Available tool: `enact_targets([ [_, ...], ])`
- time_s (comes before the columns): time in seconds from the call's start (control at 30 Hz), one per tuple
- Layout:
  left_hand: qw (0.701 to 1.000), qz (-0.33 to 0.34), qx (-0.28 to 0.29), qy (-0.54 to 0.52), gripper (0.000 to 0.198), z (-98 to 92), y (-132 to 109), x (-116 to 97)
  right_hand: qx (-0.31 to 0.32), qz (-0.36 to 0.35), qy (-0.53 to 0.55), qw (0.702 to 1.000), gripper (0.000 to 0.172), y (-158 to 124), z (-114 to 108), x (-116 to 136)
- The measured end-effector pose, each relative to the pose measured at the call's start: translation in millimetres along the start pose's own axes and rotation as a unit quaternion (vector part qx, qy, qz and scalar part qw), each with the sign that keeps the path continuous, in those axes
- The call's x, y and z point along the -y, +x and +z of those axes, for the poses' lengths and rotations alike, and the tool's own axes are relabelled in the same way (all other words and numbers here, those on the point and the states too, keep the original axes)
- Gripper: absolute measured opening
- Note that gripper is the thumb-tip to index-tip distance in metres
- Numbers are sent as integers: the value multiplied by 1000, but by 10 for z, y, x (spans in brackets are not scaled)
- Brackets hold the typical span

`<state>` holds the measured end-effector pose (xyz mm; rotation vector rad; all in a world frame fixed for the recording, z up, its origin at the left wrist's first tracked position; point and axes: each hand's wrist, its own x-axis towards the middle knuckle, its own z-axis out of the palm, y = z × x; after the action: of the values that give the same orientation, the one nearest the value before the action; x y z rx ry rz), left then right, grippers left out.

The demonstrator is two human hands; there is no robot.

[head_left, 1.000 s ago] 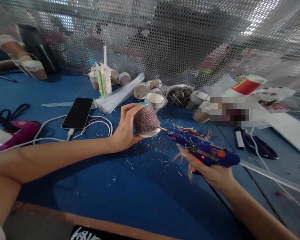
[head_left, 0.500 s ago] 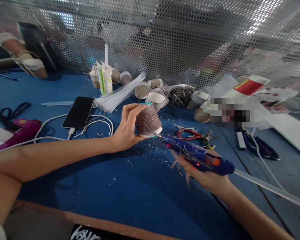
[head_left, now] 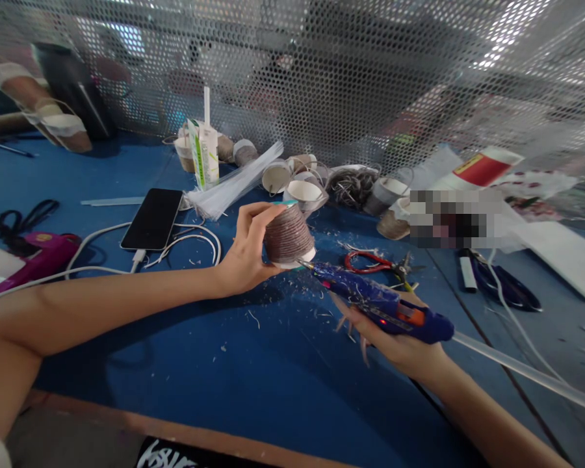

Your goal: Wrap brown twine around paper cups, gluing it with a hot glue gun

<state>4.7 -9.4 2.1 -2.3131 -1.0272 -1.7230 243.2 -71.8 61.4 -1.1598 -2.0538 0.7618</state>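
Above the blue table (head_left: pixel 253 364): left hand (head_left: pixel 246 257) grips cord-wrapped cup (head_left: pixel 287 235); right hand (head_left: pixel 402 341) clasps glue gun (head_left: pixel 383 304), nozzle at cup's lower rim. Best: thin bead, cup steady.

The blue table (head_left: pixel 224 390) carries a phone (head_left: pixel 152 220), red scissors (head_left: pixel 370 262) and, seemingly, glue scraps (head_left: pixel 253 318).

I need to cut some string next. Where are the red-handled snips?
In the head view the red-handled snips lie on the blue table, right of the string-wrapped cup, just beyond the glue gun in the right hand.
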Motion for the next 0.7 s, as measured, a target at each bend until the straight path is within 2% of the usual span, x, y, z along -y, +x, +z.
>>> enact_targets([
  [0.37,1000,-7,-2,6,81,7,1,-2,21,-7,1,1000,19,-10,-34,-44],
  [0.57,1000,-13,-6,14,81,11,7,-8,-11,-59,-24,998,25,-19,-51,-175],
  [0.7,1000,-17,-11,13,83,10,9,-5,-24,-56,-44,997,27,-10,-64,-214],
])
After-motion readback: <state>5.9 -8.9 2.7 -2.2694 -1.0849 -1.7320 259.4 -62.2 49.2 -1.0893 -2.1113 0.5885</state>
